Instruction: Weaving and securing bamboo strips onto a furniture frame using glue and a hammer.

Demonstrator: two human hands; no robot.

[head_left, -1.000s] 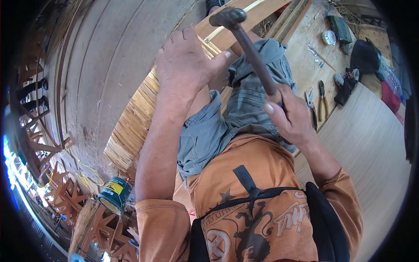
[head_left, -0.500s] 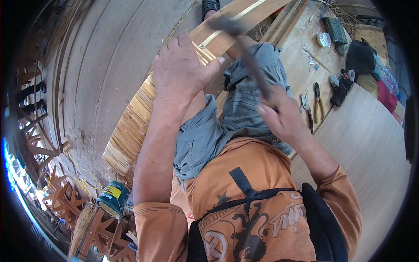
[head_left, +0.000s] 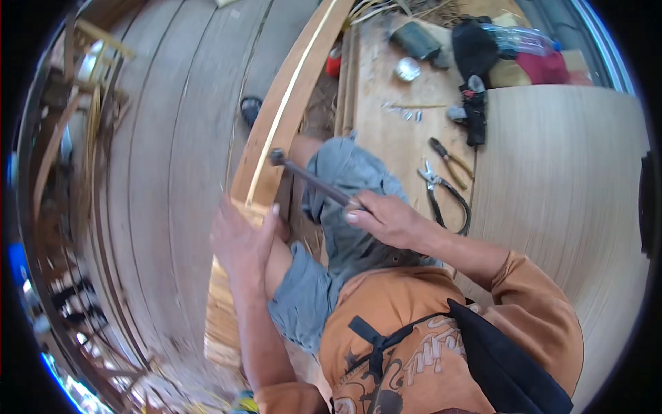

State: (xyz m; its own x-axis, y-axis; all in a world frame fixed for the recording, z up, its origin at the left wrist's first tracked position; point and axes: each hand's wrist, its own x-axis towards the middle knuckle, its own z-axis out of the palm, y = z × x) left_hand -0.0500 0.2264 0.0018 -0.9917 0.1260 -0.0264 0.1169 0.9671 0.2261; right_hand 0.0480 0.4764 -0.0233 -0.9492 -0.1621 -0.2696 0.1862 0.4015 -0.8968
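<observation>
With my right hand (head_left: 386,219), I am keeping fingers and thumb closed around the handle of the hammer (head_left: 317,185), whose head is sitting ahead and left of those fingers at the board (head_left: 307,90), contact not determinable. My left hand (head_left: 241,241) is clamping the slatted wood (head_left: 222,317) between thumb and fingers, the pale strip (head_left: 284,103) running forward from these fingertips. Right of my right fingers, snips (head_left: 432,181) and pliers (head_left: 452,162) are lying side by side.

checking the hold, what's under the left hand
Under the left hand, pale strips show in the thumb gap and beside the forearm; whatever the palm covers can't be seen.
</observation>
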